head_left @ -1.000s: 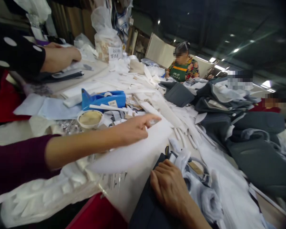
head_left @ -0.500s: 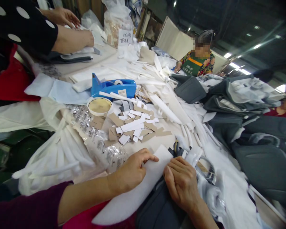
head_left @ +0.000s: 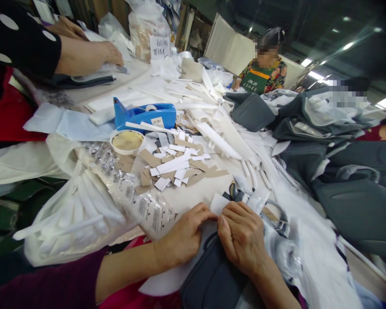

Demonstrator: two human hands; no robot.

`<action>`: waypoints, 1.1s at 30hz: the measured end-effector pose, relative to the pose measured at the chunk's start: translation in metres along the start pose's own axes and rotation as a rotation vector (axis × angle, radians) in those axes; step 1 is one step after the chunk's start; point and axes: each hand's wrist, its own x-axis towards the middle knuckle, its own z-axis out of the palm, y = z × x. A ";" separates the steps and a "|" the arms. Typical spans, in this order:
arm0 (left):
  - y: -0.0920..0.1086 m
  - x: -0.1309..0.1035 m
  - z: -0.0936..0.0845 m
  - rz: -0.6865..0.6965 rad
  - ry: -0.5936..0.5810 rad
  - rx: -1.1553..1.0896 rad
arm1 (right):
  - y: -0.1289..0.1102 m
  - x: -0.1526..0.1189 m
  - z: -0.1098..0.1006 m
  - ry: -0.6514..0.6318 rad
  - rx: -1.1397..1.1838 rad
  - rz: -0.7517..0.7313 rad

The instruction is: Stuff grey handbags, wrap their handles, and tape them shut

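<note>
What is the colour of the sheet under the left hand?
The sheet is white, best seen in the head view.

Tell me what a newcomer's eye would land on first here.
Probably the bright blue tape dispenser, left of the picture's middle. In front of it, to the right, lies a jumble of white and brownish scraps. Nearest the camera, the left hand holds a white sheet, partly hidden by a dark bag that the right hand grips.

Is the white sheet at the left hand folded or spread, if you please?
Spread where visible: the white sheet shows no fold; the left hand hides part.
</note>
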 end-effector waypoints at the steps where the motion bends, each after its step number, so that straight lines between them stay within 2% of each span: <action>1: -0.002 0.001 0.003 -0.008 -0.001 0.006 | 0.000 0.001 0.001 -0.016 -0.017 0.010; 4: -0.007 0.005 0.004 -0.034 -0.008 0.046 | 0.001 0.004 0.005 -0.099 -0.082 0.035; 7: -0.008 0.000 -0.015 -0.031 -0.123 0.153 | 0.003 0.006 0.011 -0.166 -0.135 0.048; 9: -0.006 -0.015 -0.038 -0.007 -0.202 0.253 | 0.004 0.006 0.014 -0.178 -0.143 0.062; 12: -0.003 -0.051 -0.072 0.077 -0.292 0.404 | 0.006 0.006 0.015 -0.187 -0.128 0.068; 15: -0.002 -0.082 -0.086 0.201 -0.444 0.478 | 0.006 0.006 0.016 -0.199 -0.124 0.070; 17: -0.003 -0.092 -0.080 0.262 -0.457 0.444 | 0.007 0.006 0.017 -0.198 -0.125 0.076; 20: -0.006 -0.089 -0.059 0.241 -0.256 0.259 | 0.007 0.006 0.018 -0.195 -0.113 0.084; 22: -0.006 -0.080 -0.046 0.129 -0.082 0.127 | 0.008 0.006 0.017 -0.201 -0.097 0.086; 25: -0.001 -0.065 -0.031 -0.154 0.067 0.061 | 0.009 0.006 0.016 -0.217 -0.084 0.089; 28: 0.007 -0.050 -0.020 -0.332 0.107 0.022 | 0.009 0.006 0.015 -0.226 -0.088 0.103; 33: 0.015 -0.025 -0.007 -0.335 0.071 0.072 | 0.010 0.007 0.015 -0.221 -0.118 0.105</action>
